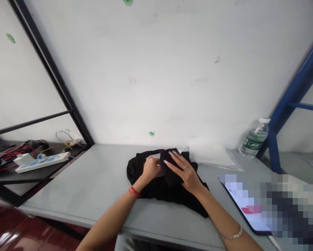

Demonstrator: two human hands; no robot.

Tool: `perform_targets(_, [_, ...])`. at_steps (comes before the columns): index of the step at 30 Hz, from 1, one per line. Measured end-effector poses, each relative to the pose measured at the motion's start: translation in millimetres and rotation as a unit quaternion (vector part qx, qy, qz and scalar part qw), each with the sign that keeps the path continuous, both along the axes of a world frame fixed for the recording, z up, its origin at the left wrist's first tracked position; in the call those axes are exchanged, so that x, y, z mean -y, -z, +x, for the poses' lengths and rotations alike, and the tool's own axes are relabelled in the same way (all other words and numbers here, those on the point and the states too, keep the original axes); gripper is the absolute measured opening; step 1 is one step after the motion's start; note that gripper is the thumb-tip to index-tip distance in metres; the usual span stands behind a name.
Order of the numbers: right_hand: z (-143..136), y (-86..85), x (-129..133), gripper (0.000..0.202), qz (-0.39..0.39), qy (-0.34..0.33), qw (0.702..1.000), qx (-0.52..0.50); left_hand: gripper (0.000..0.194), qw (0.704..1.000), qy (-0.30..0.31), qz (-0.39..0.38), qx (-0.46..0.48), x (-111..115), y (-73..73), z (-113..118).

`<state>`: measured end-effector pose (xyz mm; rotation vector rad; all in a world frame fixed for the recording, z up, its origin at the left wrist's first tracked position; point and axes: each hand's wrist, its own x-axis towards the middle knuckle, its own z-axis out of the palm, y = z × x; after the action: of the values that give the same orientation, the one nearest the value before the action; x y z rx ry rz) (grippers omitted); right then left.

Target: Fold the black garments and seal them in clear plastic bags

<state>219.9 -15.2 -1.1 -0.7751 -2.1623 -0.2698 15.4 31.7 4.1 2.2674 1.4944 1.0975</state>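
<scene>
Left hand (151,168) curled at black cloth (164,191), exact grip unclear; right hand (189,176) spread open over raised fold (171,177). Light, even palm pressure should limit slipping, creases.

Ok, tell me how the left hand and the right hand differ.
The left hand is curled with its fingers bent in, while the right hand has its fingers stretched out over a bunched part of the black cloth.
The left wears a red band at the wrist; the right arm has a silvery bracelet farther up, and that hand a ring.
Both are bare and at the same cloth.
</scene>
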Motion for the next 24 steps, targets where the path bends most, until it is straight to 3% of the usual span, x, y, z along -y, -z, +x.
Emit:
perform_targets(4, [-6, 10.5, -7, 0.067, -0.043, -0.025, 0.993, 0.103, 0.019, 0.992, 0.017, -0.053, 0.116, -4, 7.6, -4])
perform_targets(8, [-6, 13.7, -11, 0.067, -0.051, -0.041, 0.992, 0.106, 0.024, 0.977, 0.012, -0.087, 0.192, -6, 11.2, -8])
perform_targets(16, [-2, 14.2, -10, 0.065, -0.075, -0.086, 0.989, 0.096, 0.029, 0.961, -0.020, -0.122, 0.249, -11, 10.6, -11])
perform_targets(20, [-4, 17.6, -9, 0.079, -0.129, -0.070, 0.980, 0.131, 0.021, 0.970, -0.036, -0.099, 0.219, -6, 7.0, -9])
perform_targets(24, [-7, 19.3, -9, 0.091, -0.163, -0.026, 0.977, 0.134, 0.014, 0.996, -0.045, 0.019, 0.072, 3, 2.6, -5])
